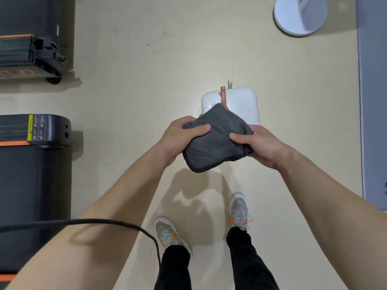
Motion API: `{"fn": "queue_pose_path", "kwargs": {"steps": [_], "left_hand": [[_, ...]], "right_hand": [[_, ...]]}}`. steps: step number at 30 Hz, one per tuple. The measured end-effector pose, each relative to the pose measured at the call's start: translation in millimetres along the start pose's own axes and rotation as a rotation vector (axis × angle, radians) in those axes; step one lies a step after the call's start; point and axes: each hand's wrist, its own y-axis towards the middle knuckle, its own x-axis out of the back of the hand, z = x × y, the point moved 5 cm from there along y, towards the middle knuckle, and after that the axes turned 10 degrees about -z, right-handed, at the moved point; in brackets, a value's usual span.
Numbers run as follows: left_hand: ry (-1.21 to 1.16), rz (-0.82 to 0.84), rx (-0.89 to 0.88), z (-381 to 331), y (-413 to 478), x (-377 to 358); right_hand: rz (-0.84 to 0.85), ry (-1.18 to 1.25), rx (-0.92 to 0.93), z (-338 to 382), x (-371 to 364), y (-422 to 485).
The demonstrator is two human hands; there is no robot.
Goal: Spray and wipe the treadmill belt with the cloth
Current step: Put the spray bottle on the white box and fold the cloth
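Top-down view over my own arms and feet. My left hand (178, 136) and right hand (258, 143) both grip a folded dark grey microfibre cloth with a stitched black edge (213, 143), held in the air above the pale beige floor (146, 59). Each thumb presses on the cloth's upper face while the other fingers curl beneath it, so both hands are closed around the fabric, one at each side. Directly behind the cloth, a white rounded-square stool top (240, 103) stands on the floor; an orange-brown nozzle-like piece (223, 96) rises over it, its lower end hidden by the cloth, so I cannot tell what it belongs to. The black treadmill with orange trim and a yellow warning label (35, 164) lies at my left, well apart from the cloth. A black cable (104, 221) crosses my left forearm. My grey sneakers with orange accents (238, 210) stand below the hands. A white round base (299, 15) sits at top right.
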Motion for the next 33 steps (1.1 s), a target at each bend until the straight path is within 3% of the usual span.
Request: {"fn": "queue_pose_path", "kwargs": {"steps": [4, 8, 11, 14, 19, 22, 26, 29, 33], "left_hand": [[0.055, -0.085, 0.042, 15.4, 5.4, -5.8], [-0.070, -0.090, 0.161, 26.8, 1.4, -32.1], [0.062, -0.081, -0.016, 18.7, -4.9, -48.0], [-0.035, 0.068, -0.024, 14.6, -12.6, -76.6], [0.030, 0.183, 0.051, 16.1, -9.8, -103.3], [-0.098, 0.090, 0.153, 21.4, 4.0, -99.2], [0.081, -0.133, 0.154, 29.7, 18.3, -69.9], [0.142, -0.188, 0.138, 32.2, 23.2, -47.9], [0.037, -0.194, 0.106, 31.5, 28.1, -36.3]], "right_hand": [[0.025, -0.018, 0.017, 7.0, 11.9, -2.1], [0.038, 0.143, -0.079, 1.2, 21.6, -3.5], [0.024, 0.246, -0.110, -4.6, 33.4, -2.2], [0.041, 0.192, -0.083, -8.0, 39.9, -2.3], [0.097, 0.046, 0.010, -8.7, 48.8, -5.6], [-0.013, -0.090, 0.061, -5.7, 67.8, -5.4], [-0.387, -0.191, 0.061, -8.9, 120.2, 4.0], [-0.637, -0.111, 0.064, -20.1, 154.2, 7.9], [-0.712, 0.069, 0.046, -33.3, 162.7, 11.9]]}}
